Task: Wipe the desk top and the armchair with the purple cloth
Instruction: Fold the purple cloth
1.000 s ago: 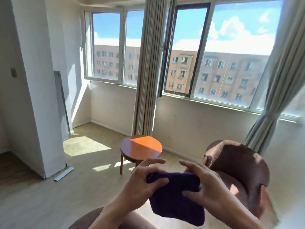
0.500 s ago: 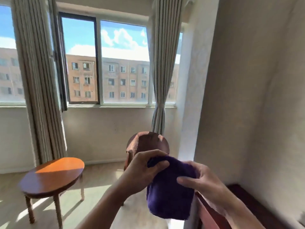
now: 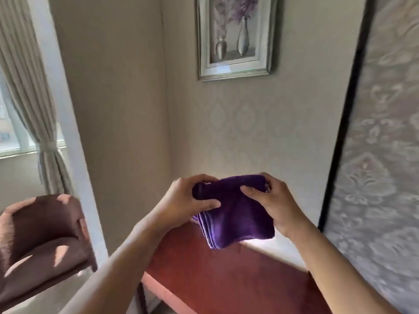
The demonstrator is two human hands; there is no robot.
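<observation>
Our left hand (image 3: 188, 201) and right hand (image 3: 269, 200) grasp the folded purple cloth (image 3: 235, 214) above the counter (image 3: 226, 279), its top edge level, hanging downward; armchair (image 3: 40, 241) left of the counter.

Daylight from the window (image 3: 13, 132) at left dapples the armchair (image 3: 43, 241); frame edges smear.

The purple cloth (image 3: 235, 214), folded into layers, is held above the reddish-brown desk (image 3: 226, 279). The brown armchair (image 3: 40, 241) is set left of the desk, partly sunlit.
</observation>
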